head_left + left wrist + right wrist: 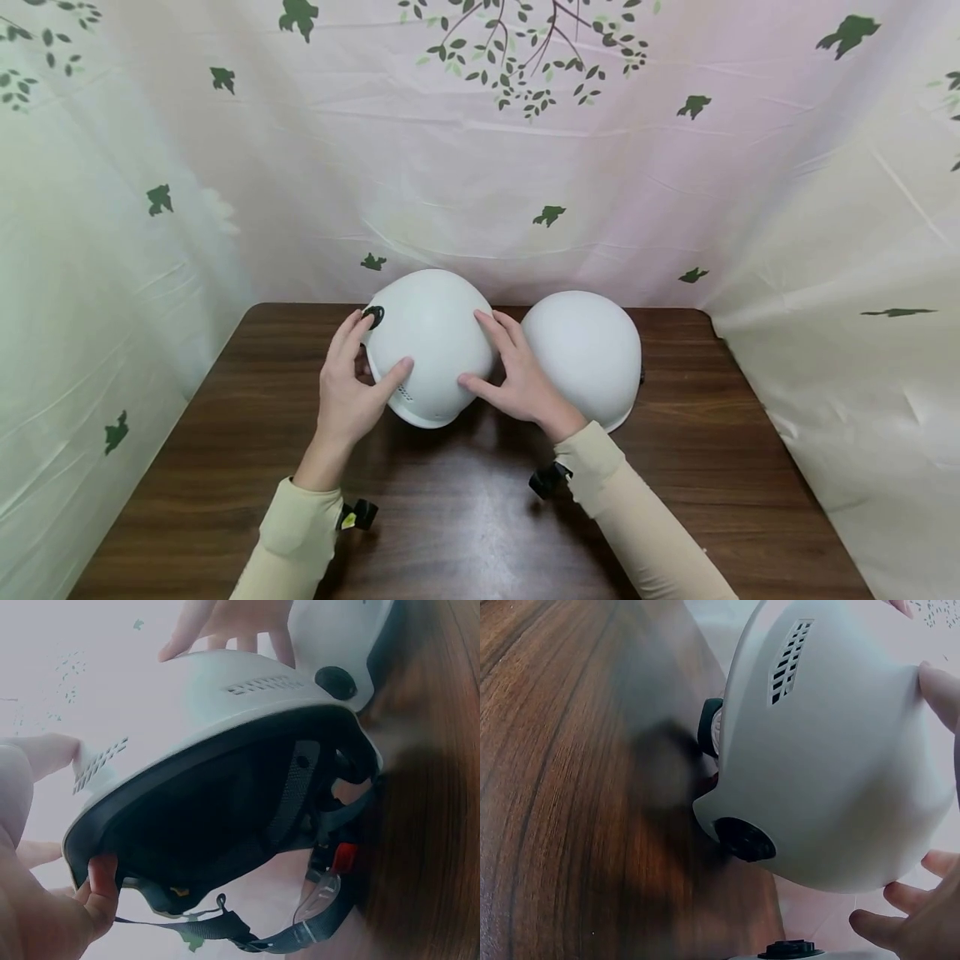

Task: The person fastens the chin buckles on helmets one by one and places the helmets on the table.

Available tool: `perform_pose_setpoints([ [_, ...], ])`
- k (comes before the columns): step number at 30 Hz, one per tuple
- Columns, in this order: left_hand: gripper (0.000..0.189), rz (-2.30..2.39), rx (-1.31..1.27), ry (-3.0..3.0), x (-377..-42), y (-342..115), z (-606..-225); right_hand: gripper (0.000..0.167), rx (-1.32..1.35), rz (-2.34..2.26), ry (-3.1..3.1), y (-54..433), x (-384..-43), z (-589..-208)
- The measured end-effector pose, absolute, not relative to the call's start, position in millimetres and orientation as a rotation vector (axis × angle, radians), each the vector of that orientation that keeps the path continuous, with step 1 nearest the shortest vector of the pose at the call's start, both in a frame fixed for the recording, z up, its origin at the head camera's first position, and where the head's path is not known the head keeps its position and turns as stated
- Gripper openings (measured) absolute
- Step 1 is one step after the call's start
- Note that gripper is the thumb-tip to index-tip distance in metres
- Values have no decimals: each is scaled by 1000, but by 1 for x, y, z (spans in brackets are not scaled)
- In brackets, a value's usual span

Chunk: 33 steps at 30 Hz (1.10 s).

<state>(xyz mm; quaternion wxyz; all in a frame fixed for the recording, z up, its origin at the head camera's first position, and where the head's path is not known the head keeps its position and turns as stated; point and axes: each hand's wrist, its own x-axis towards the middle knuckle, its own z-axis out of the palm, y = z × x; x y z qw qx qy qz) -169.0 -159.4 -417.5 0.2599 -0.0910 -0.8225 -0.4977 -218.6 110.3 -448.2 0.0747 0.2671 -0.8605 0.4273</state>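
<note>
A white helmet [431, 342] is tilted between both hands at the back of the table, its left side raised. My left hand [352, 396] grips its rim, thumb on the shell and a fingertip [103, 874] tucked inside the edge. The right hand [517, 375] rests on the right of the dome, with thumb and fingers spread over the smooth shell. The left wrist view shows the dark lining [210, 802] and a dangling chin strap [330, 922] with a red buckle part [345, 859]. A round black fitting [744, 840] sits low on the shell's side.
A second white helmet [588, 354] stands dome up close to the right, beside my right hand. The brown wooden table [465, 533] ends at a pale leaf-and-bird-printed curtain [420, 150] behind. Each wrist carries a small black camera [551, 481].
</note>
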Motion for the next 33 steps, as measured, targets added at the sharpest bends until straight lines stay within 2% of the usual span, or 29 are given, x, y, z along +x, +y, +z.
perform_pose_setpoints([
  [6,77,-1364,-212,-2238,-169,-160,-416,91,789,1306,-2575,109,-218,-449],
  [17,83,-1371,-329,-2164,-173,-161,-416,90,853,1343,-2529,108,-218,-460],
  [26,90,-1334,-251,-2267,-170,-160,-410,88,836,1441,-2520,111,-218,-462],
  [33,90,-1355,-284,-2253,-171,-160,-414,91,858,1309,-2502,111,-217,-457],
])
